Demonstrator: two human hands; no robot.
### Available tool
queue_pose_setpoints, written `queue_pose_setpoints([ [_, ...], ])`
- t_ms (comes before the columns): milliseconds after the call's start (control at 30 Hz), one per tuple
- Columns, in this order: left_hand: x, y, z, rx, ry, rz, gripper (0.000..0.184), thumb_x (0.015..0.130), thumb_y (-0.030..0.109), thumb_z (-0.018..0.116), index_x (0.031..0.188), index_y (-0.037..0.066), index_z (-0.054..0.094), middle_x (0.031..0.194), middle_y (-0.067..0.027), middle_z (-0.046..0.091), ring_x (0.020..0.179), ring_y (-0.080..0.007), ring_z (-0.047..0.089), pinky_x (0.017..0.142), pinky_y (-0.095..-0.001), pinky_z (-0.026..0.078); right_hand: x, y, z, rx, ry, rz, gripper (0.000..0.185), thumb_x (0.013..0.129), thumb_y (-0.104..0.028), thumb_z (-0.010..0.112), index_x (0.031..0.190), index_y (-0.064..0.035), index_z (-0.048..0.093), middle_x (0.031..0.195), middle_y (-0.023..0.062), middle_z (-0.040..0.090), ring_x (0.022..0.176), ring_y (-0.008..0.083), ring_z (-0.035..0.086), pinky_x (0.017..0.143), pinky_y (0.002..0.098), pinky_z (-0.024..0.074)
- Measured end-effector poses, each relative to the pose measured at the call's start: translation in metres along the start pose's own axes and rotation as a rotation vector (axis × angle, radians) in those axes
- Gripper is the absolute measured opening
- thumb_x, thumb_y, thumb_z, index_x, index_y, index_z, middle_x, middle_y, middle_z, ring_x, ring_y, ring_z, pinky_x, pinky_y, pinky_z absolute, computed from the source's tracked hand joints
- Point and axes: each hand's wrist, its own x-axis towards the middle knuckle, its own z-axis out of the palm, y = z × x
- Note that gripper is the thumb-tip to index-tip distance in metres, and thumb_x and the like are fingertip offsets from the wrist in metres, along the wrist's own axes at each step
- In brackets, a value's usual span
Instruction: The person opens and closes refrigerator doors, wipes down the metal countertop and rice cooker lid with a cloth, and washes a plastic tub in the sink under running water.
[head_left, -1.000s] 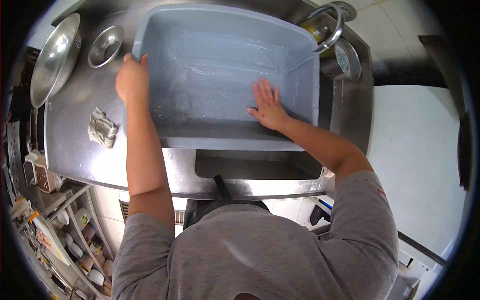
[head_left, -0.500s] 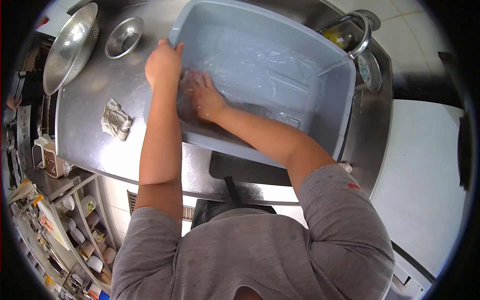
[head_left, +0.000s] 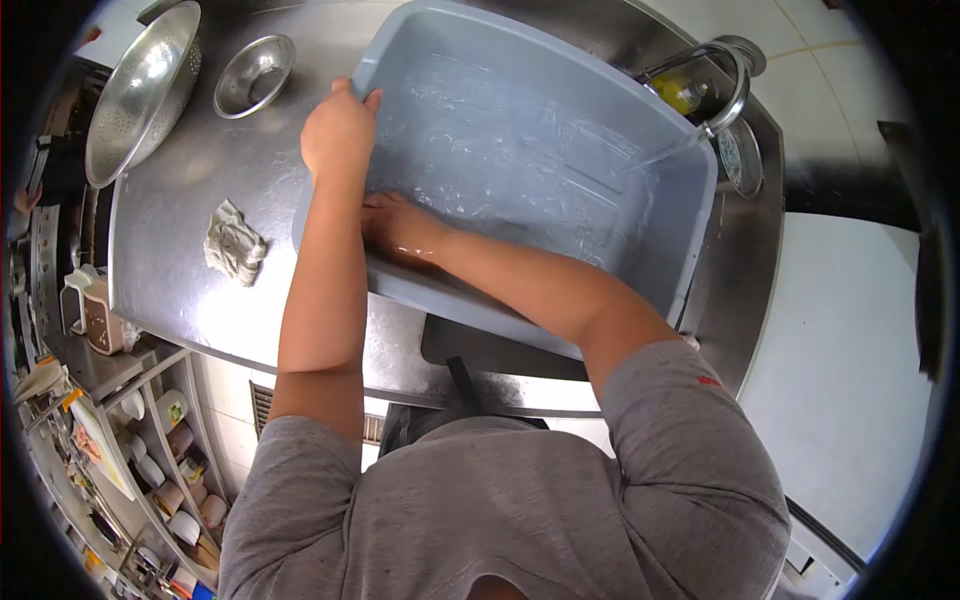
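Observation:
A large grey plastic tub [head_left: 540, 322] sits tilted over the steel sink, with shallow water across its bottom. Water runs into it from the curved faucet [head_left: 742, 95] at its right end. My left hand [head_left: 338, 130] grips the rim at the tub's upper left corner, thumb over the edge. Inside the tub, at the near left corner, my right hand [head_left: 400, 228] lies low against the bottom or wall, its fingers pointing left and partly hidden behind my left forearm.
On the steel counter [head_left: 170, 260] at left are a large colander [head_left: 140, 95], a small metal bowl [head_left: 253, 77] and a crumpled cloth [head_left: 234, 243]. A round dish [head_left: 740, 157] and a yellow bottle [head_left: 682, 95] stand by the faucet. A white surface [head_left: 840, 380] is at right.
My right hand has swept from the tub's right part to its near left corner. Tub and left hand appear farther right in view, and the tub sits more angled.

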Motion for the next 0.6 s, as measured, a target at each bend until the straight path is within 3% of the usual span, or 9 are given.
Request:
queue_pose_setpoints([
  [67, -0.001, 0.001, -0.003, -0.013, -0.047, -0.021, 0.042, 0.089, 0.043, 0.054, 0.107, 0.005, 0.054, 0.097, -0.0201, 0.066, 0.093, -0.0378, 0.063, 0.079, -0.0463, 0.05, -0.012, 0.008, 0.007, 0.067, 0.128, -0.017, 0.022, 0.078, -0.014, 0.055, 0.099, -0.0103, 0.061, 0.106, 0.0046, 0.058, 0.107, 0.0238, 0.051, 0.097, 0.039, 0.0359],
  [133, -0.003, 0.0, -0.002, -0.004, -0.04, -0.003, 0.042, 0.089, 0.043, 0.054, 0.108, 0.005, 0.054, 0.097, -0.02, 0.066, 0.093, -0.0377, 0.063, 0.079, -0.0464, 0.05, -0.053, 0.019, -0.019, -0.064, -0.197, -0.122, 0.022, 0.076, -0.021, 0.06, 0.095, -0.0104, 0.064, 0.099, 0.0055, 0.059, 0.107, 0.0237, 0.05, 0.094, 0.0403, 0.0352],
  [167, -0.002, 0.001, -0.002, -0.01, -0.018, 0.007, 0.042, 0.089, 0.043, 0.054, 0.109, 0.006, 0.054, 0.097, -0.0199, 0.066, 0.093, -0.0376, 0.063, 0.079, -0.0466, 0.05, -0.055, 0.024, -0.028, -0.067, -0.198, -0.121, 0.022, 0.076, -0.021, 0.06, 0.095, -0.0104, 0.064, 0.099, 0.0055, 0.059, 0.107, 0.0237, 0.05, 0.094, 0.0403, 0.0352],
  [233, -0.001, 0.001, -0.001, -0.018, -0.002, 0.007, 0.042, 0.089, 0.042, 0.054, 0.109, 0.006, 0.054, 0.096, -0.0198, 0.066, 0.093, -0.0375, 0.063, 0.079, -0.0467, 0.05, -0.058, 0.037, -0.046, -0.182, -0.101, 0.254, 0.028, 0.082, -0.028, 0.057, 0.1, -0.0068, 0.061, 0.106, 0.0087, 0.057, 0.105, 0.028, 0.05, 0.098, 0.0459, 0.0349],
  [300, -0.002, 0.004, 0.002, -0.028, 0.008, 0.024, 0.043, 0.089, 0.042, 0.054, 0.11, 0.006, 0.054, 0.096, -0.0198, 0.066, 0.093, -0.0373, 0.063, 0.079, -0.0467, 0.049, -0.034, 0.055, -0.057, -0.305, 0.231, 0.431, 0.039, 0.085, -0.039, 0.057, 0.109, -0.0077, 0.059, 0.114, 0.0102, 0.055, 0.11, 0.0296, 0.048, 0.098, 0.048, 0.034],
  [433, 0.002, 0.006, 0.002, -0.015, 0.01, 0.009, 0.042, 0.089, 0.042, 0.053, 0.111, 0.006, 0.054, 0.096, -0.0196, 0.066, 0.093, -0.037, 0.063, 0.078, -0.0464, 0.049, -0.017, 0.109, -0.071, -0.403, 0.238, 0.537, 0.048, 0.086, -0.045, 0.055, 0.117, -0.0083, 0.056, 0.121, 0.0113, 0.052, 0.115, 0.0296, 0.046, 0.098, 0.048, 0.034],
  [500, 0.0, 0.003, 0.003, -0.009, -0.012, 0.006, 0.042, 0.089, 0.042, 0.053, 0.11, 0.006, 0.054, 0.096, -0.0196, 0.066, 0.093, -0.037, 0.063, 0.078, -0.0464, 0.05, -0.048, 0.137, -0.086, -0.279, 0.254, 0.712, 0.05, 0.088, -0.046, 0.053, 0.121, -0.0084, 0.054, 0.125, 0.0122, 0.051, 0.12, 0.0302, 0.043, 0.101, 0.0479, 0.0318],
  [600, 0.001, 0.003, 0.003, -0.026, -0.005, 0.005, 0.042, 0.09, 0.042, 0.052, 0.111, 0.006, 0.054, 0.096, -0.0195, 0.066, 0.093, -0.0368, 0.063, 0.078, -0.0464, 0.05, -0.122, 0.142, -0.11, -0.375, 0.219, 0.954, 0.053, 0.086, -0.048, 0.054, 0.118, -0.0049, 0.054, 0.123, 0.0149, 0.051, 0.12, 0.0317, 0.042, 0.1, 0.0452, 0.0324],
])
